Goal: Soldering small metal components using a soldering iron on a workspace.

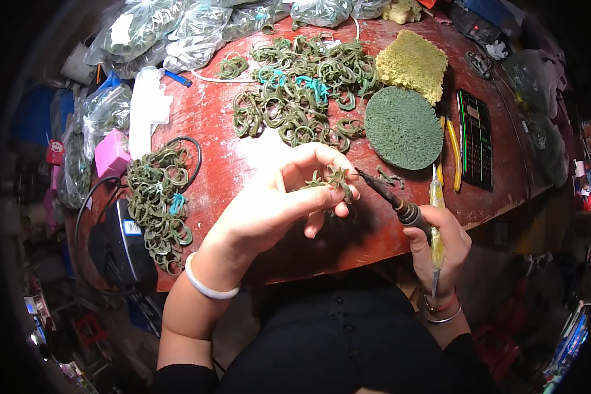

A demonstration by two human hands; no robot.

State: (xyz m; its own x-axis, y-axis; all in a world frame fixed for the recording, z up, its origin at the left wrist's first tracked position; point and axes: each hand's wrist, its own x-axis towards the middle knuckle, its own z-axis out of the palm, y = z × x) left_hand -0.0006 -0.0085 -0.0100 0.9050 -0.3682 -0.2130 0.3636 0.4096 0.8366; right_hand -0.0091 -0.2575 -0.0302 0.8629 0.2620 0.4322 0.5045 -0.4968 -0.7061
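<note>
My left hand (pixel 262 203) is raised over the near part of the table, pinching a small dark green pronged piece (pixel 337 176) between thumb and fingers. It resembles the wax-like green rings in the piles. In my right hand (pixel 450 246) is a soldering-iron-like heated pen (pixel 410 214), its dark thin tip pointing up and left, close beside the green piece; whether they touch I cannot tell. The same hand also keeps a slim carving tool (pixel 437 246) with a yellowish handle upright between its fingers.
Many green rings (pixel 282 111) spread across the red table (pixel 210 164), with another heap (pixel 157 203) at left beside a black corded box (pixel 128 236). A round green sponge (pixel 404 128), a yellow sponge (pixel 414 62), yellow-handled pliers (pixel 454 154) and a phone (pixel 475 141) lie right. Plastic bags (pixel 197 33) line the back.
</note>
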